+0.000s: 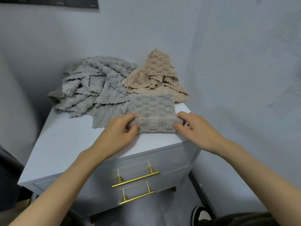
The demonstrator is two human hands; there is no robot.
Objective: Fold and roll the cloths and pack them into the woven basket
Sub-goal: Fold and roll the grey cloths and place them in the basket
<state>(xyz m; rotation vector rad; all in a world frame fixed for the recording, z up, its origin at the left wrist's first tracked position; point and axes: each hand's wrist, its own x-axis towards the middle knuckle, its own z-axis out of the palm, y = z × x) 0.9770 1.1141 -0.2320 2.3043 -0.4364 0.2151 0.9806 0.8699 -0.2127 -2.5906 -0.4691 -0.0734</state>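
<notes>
Two hands: left hand [121, 128] and right hand [194, 128] each pinch one end of the folded grey cloth [153, 106], its near edge curled into a first turn, on the white cabinet's surface [65, 144].
Rolling well: it likely pays to keep both ends level and the turn tight, pushing evenly toward the far edge.
Waiting behind: grey pile [91, 85], beige cloths [156, 74].
Unseen: woven basket is out of frame; fingertips under the roll are hidden.

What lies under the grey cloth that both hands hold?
The white cabinet top shows beside the grey cloth, and another flat grey cloth sticks out from under its left edge. How far that one reaches beneath is covered.
</notes>
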